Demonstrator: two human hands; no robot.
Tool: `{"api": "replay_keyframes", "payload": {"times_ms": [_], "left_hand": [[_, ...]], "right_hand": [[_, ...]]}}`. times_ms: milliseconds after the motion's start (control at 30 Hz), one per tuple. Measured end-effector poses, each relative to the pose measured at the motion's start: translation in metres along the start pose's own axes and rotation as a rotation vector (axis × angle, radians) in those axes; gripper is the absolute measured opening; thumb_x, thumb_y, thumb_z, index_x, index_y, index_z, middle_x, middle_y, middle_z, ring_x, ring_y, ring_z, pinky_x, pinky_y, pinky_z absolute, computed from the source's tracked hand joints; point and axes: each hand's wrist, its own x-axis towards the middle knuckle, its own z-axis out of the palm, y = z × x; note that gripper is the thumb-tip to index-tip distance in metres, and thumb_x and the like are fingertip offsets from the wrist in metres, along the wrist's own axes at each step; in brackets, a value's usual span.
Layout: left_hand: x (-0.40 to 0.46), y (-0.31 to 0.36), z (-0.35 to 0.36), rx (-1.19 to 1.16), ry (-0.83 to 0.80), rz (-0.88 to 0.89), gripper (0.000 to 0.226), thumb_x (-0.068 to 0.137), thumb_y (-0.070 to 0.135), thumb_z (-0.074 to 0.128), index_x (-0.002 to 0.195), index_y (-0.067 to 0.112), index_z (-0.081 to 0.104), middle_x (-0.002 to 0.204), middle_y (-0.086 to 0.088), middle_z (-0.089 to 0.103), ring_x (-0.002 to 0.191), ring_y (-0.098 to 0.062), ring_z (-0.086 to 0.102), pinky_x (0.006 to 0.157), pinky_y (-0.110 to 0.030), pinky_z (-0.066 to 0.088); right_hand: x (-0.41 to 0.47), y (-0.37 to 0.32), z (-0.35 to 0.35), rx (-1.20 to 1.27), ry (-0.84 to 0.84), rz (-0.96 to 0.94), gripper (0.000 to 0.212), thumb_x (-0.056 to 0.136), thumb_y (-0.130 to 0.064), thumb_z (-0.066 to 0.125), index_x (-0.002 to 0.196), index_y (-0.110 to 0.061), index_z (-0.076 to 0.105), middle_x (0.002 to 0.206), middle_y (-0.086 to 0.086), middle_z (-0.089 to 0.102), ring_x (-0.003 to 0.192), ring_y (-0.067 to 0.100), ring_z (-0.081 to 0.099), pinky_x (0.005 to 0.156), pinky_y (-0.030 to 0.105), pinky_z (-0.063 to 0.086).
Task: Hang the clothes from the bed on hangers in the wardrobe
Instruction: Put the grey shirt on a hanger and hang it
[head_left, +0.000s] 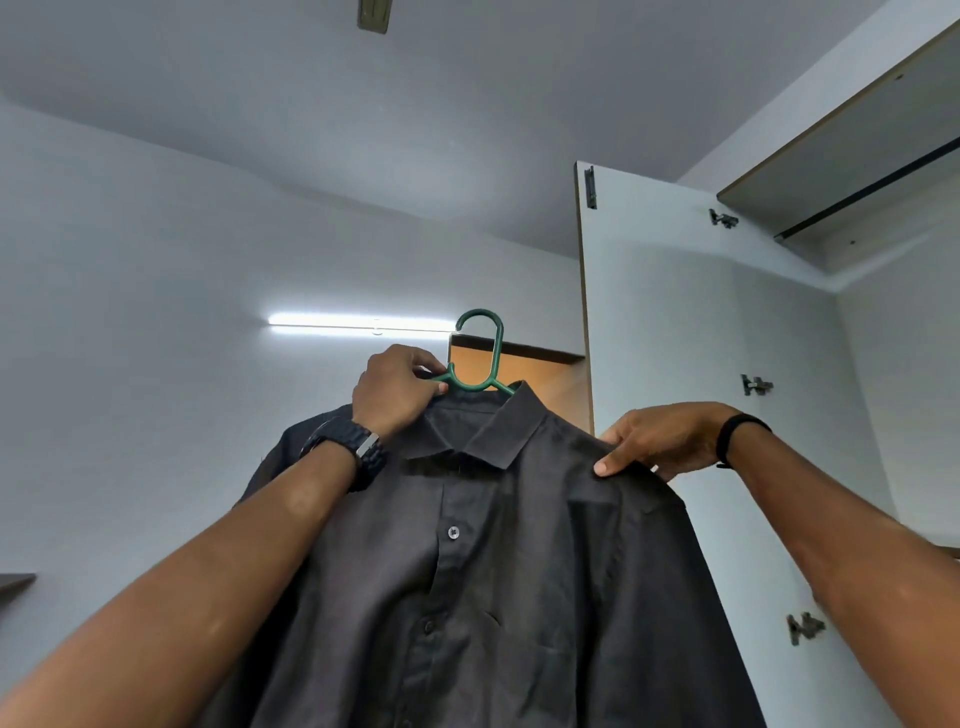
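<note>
Head view: shirt (493, 571) hangs lengthwise downward (collar up) on hanger (480, 353).

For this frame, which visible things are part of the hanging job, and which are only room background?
Part of the job:
- dark shirt, on the hanger
- green hanger
- left hand, gripping the hanger by the collar
- right hand, pinching the shirt's shoulder
- open wardrobe door

Background:
- tube light on the wall
- ceiling fitting
- wristwatch
</note>
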Motion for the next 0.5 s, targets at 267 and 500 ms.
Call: {"api": "replay_keyframes", "payload": {"times_ms": [267,500], "left_hand": [[0.008,-0.003,-0.011,-0.269,0.077,0.025,0.038,0.091,0.037,0.061,0.124,0.021,0.051,0.099,0.001,0.062,0.097,-0.017,0.056,0.084,-0.029,0.041],[-0.016,-0.073,-0.026,0.174,-0.230,-0.036,0.046,0.094,0.030,0.055,0.137,0.019,0.043,0.133,-0.007,0.051,0.116,-0.026,0.051,0.099,-0.040,0.042]], "right_hand": [[-0.003,-0.012,-0.010,0.076,0.596,-0.462,0.018,0.090,-0.016,0.065,0.077,-0.005,0.069,0.074,0.003,0.068,0.070,0.011,0.060,0.070,0.026,0.045],[-0.021,-0.017,-0.030,-0.107,0.928,-0.442,0.014,0.090,-0.017,0.064,0.087,-0.007,0.073,0.087,0.009,0.071,0.083,0.017,0.062,0.079,0.027,0.045]]}}
